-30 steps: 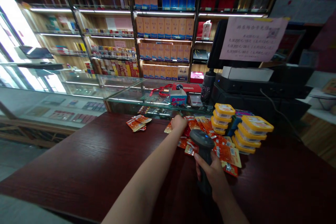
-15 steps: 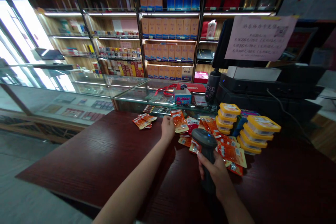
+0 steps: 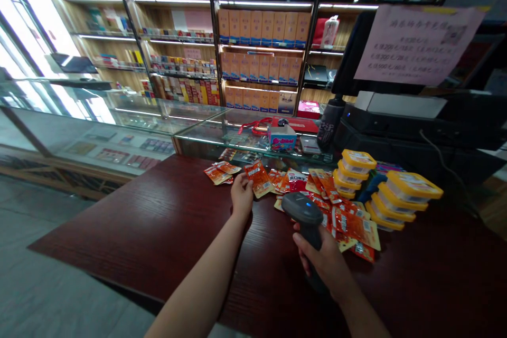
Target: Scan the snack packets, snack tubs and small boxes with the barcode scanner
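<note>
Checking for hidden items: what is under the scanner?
Orange snack packets lie on the table below the scanner in the right hand. Its head covers some of them; what lies there is hidden.

Packets (image 3: 325,195) on counter (image 3: 158,222); tub stacks (image 3: 380,190) right; shelves (image 3: 257,53) behind.

Beyond our left hand (image 3: 241,195) we see lit wooden shelves (image 3: 253,26) behind glass counters (image 3: 130,116); bright windows (image 3: 27,31) glare far left, above grey floor (image 3: 43,274).
</note>
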The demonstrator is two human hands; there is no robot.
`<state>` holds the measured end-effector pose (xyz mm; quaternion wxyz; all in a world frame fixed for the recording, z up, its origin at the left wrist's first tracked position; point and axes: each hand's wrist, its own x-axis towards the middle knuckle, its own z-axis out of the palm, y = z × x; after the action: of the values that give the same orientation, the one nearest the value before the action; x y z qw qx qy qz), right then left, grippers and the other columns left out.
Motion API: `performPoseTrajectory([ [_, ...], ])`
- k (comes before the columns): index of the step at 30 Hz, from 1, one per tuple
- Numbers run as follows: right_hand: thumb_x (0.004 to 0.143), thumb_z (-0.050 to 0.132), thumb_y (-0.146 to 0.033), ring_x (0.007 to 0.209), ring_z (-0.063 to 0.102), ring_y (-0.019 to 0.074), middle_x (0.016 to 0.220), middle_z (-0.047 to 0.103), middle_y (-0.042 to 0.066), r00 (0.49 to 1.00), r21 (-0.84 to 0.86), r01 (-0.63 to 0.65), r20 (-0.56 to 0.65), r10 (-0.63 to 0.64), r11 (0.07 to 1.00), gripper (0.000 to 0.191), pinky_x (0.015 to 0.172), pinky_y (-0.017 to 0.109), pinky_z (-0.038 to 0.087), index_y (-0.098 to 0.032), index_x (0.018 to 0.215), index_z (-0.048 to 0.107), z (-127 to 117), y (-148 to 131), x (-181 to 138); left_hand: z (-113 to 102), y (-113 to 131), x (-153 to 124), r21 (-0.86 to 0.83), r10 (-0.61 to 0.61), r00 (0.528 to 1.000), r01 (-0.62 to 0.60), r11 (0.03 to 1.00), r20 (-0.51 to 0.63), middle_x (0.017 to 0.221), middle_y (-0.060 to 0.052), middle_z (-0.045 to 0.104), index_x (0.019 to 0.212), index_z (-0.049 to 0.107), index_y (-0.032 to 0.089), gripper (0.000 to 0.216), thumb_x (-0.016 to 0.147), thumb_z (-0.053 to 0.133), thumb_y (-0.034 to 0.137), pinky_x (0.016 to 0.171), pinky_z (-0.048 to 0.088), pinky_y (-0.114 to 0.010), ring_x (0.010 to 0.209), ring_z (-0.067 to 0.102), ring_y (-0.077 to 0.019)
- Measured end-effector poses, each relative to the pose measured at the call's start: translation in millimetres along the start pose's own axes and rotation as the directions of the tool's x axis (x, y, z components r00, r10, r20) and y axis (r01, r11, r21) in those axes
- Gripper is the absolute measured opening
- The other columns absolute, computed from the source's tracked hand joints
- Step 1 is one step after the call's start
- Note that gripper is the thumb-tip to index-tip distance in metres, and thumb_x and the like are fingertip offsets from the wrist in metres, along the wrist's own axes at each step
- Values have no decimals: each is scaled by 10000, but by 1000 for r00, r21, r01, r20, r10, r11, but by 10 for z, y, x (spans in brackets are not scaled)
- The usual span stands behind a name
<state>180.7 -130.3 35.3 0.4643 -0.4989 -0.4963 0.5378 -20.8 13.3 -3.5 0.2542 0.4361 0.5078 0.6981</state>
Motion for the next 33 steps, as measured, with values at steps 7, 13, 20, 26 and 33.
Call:
performPoseTrajectory([
  [7, 732, 621, -569, 320, 387, 70, 472, 466, -109, 998, -124, 54, 23, -51, 991, 446, 313, 190, 312, -194, 954, 527, -6, 59, 8, 5, 32, 13, 85, 80, 996, -75, 994, -50, 885, -56, 687, 932, 612, 167, 203, 752, 530, 120, 749, 504, -277, 799, 653, -168],
  [13, 730, 617, -579, 334, 396, 76, 486, 478, -99, 999, -136, 51, 20, -48, 989, 460, 322, 200, 323, -192, 963, 533, -24, 80, 5, 11, -34, 38, 78, 123, 991, -119, 990, -45, 874, -42, 687, 972, 603, 166, 236, 754, 527, 114, 786, 510, -297, 792, 652, -157],
  [20, 703, 635, -594, 341, 408, 76, 503, 487, -100, 999, -104, 15, -31, -19, 994, 560, 318, 192, 324, -191, 1073, 521, -21, 39, 13, 8, -87, 10, -23, 57, 998, -57, 998, -2, 856, -55, 692, 920, 605, 156, 169, 757, 570, 187, 759, 510, -287, 791, 657, -163],
  [26, 647, 691, -590, 347, 412, 66, 511, 483, -100, 998, 18, -12, -56, 13, 1000, 598, 315, 181, 345, -173, 1048, 540, -13, -28, 10, -6, -72, -82, -100, -99, 994, 93, 991, -56, 703, -32, 660, 819, 630, 133, 197, 688, 668, 275, 615, 501, -254, 631, 621, -139],
  [33, 627, 713, -593, 348, 413, 62, 500, 487, -97, 999, 85, 3, -43, 1, 996, 593, 315, 173, 340, -169, 1004, 538, -14, -19, 18, -163, 3, 248, -304, -331, 867, 223, 926, -372, 665, -5, 614, 808, 589, 119, 170, 699, 656, 230, 592, 530, -271, 582, 615, -119],
])
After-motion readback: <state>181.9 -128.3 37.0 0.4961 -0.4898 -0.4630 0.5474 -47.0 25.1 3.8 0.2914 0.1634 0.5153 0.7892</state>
